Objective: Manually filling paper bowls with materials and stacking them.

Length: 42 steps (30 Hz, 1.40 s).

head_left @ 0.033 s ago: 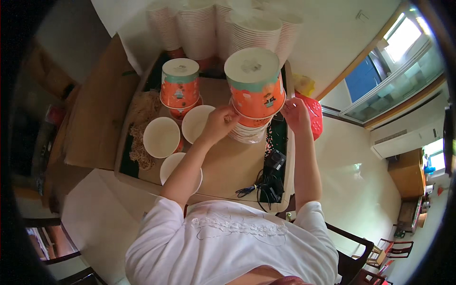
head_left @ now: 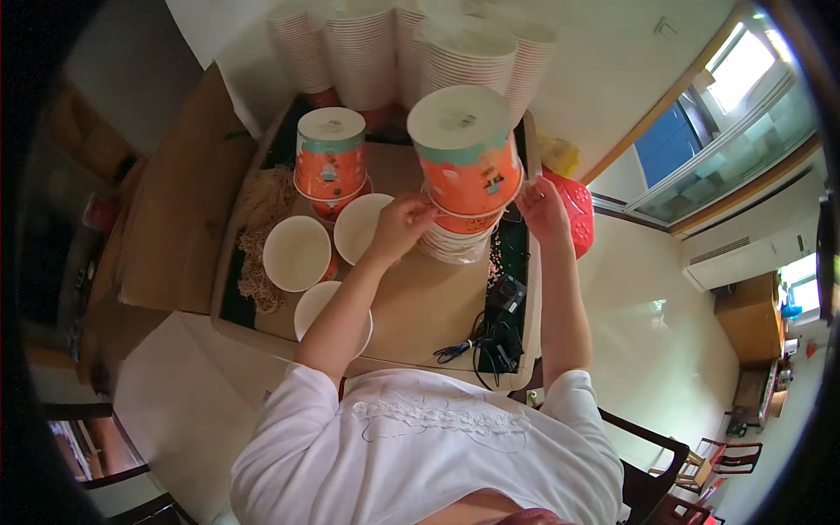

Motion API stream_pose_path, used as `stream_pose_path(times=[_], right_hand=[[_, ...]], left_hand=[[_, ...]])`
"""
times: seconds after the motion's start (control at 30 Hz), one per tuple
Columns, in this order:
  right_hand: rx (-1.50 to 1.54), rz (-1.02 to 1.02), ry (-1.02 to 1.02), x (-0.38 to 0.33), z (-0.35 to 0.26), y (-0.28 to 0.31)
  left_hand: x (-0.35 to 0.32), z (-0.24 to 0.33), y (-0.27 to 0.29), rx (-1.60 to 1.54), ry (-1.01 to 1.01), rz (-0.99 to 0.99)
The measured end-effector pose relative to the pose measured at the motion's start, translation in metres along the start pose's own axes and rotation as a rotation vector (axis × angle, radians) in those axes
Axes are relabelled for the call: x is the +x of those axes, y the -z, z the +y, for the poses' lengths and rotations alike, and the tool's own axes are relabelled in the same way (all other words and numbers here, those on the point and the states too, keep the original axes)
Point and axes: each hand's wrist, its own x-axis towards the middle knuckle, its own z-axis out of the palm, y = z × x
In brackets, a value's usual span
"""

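Upturned orange paper cup (head_left: 466, 157) is sitting atop the nested cup stack (head_left: 455, 241), table centre, long axis vertical. L hand (head_left: 401, 223) is pinching its rim at 9 o'clock, R hand (head_left: 542, 208) at 3 o'clock, fingers narrow. Both equally near. Vs earlier frame: nothing shifting.

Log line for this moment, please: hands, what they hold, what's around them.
left hand: gripping rim of top orange paper bucket | right hand: on same rim | bucket: upside down on stack | nearby: second orange bucket, white lids
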Motion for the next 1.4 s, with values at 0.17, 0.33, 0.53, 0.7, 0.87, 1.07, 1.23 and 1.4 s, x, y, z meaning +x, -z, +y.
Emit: stream_pose_path(times=[0.17, 0.33, 0.53, 0.7, 0.87, 1.07, 1.23, 1.4], right_hand=[[-0.048, -0.072, -0.026, 0.004, 0.007, 0.003], [-0.087, 0.090, -0.127, -0.001, 0.001, -0.027], [-0.118, -0.035, -0.220, 0.023, -0.006, -0.005], [-0.054, -0.082, -0.212, 0.018, -0.001, -0.013], [-0.120, -0.095, -0.063, 0.022, 0.002, 0.006], [-0.162, -0.091, -0.031, 0.009, 0.006, -0.011], [-0.235, -0.199, -0.097, 0.020, -0.004, 0.018], [-0.399, -0.030, -0.049, 0.021, 0.004, 0.027]], left_hand=[[0.001, -0.005, -0.005, -1.218, 0.520, 0.109], [0.002, 0.003, -0.009, -1.186, 0.580, 0.149], [0.015, 0.009, -0.017, -1.580, 0.660, 0.267], [0.025, 0.020, -0.004, -1.820, 0.766, 0.324], [0.027, 0.006, -0.005, -1.897, 0.614, 0.010], [0.025, -0.012, 0.000, -1.790, 0.618, -0.071], [0.026, -0.005, -0.006, -1.600, 0.749, 0.075], [0.010, -0.025, -0.023, -1.106, 0.661, 0.229]])
